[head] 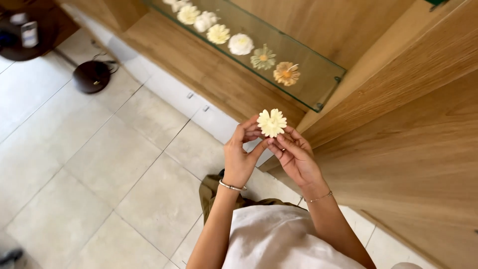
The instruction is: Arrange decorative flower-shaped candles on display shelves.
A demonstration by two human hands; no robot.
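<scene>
A pale cream flower-shaped piece (272, 122) is held up in front of me by both hands. My left hand (240, 154) grips it from the left with thumb and fingertips. My right hand (295, 157) supports it from the right and below with its fingers. Both wrists wear thin bracelets. Above, a glass shelf (318, 79) fixed to the wooden wall carries a row of several similar flowers, among them a white one (241, 44), a green one (263, 58) and an orange one (286, 73).
Wooden panels (408, 129) rise on the right and behind the shelf. Pale floor tiles (99, 164) spread to the left. A dark round object with a cable (91, 76) lies on the floor at the upper left, near a dark round table (30, 35).
</scene>
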